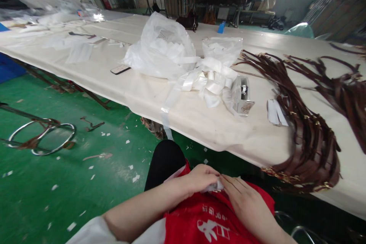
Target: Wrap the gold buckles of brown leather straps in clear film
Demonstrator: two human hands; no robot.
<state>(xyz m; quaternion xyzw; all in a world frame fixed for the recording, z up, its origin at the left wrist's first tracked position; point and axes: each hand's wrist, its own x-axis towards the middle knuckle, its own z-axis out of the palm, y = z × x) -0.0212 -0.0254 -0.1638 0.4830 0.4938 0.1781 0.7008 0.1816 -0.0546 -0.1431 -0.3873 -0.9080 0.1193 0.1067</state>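
My left hand and my right hand meet low over my lap, in front of a red apron. Between their fingertips is a small piece in whitish, see-through wrapping; what lies inside it I cannot make out. The left fingers curl round one side of it. Close together, the right fingers press on its other side. Nearest on the table are a tape dispenser and a tangle of white strips. Farther right hangs a bundle of brown leather straps with gold-coloured metal fittings.
The long cream-covered table runs across in front of me. On it lie a plastic bag of white pieces, a phone, white paper slips and more straps. A metal-ringed stool stands on the green floor.
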